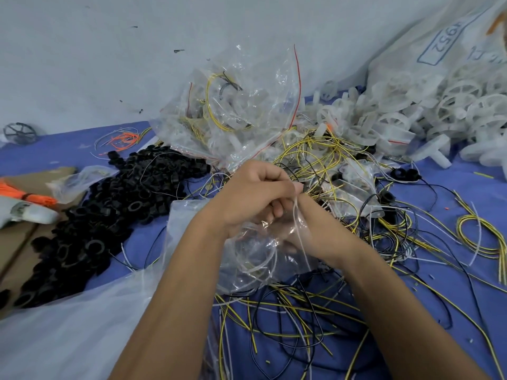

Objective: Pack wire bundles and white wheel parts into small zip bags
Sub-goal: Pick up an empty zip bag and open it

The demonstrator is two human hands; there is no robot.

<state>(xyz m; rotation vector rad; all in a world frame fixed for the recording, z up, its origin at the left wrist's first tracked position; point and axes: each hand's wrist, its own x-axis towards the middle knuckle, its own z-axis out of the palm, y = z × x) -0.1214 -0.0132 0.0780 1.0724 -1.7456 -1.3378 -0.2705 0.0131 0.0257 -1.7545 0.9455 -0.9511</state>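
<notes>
As both hands [255, 193] pinch it, the white wire [297, 215] apparently runs upright.

The right hand [301, 231] lies largely behind the clear zip bag [255, 250] and the left hand [255, 193]; its fingertips are not visible, so its grip cannot be read. The bag's contents show only as pale loops through creased film. A white sack [439, 45] at upper right is cut by the picture's edge, its blue printing partly legible and partly blurred. White wheel parts [452, 105] run off the right edge. An orange bundle [30, 194] and brown cardboard [16, 242] are cropped at the left. A dark spoked wheel [19, 133] at far left is blurred. Both forearms leave the bottom edge.
</notes>
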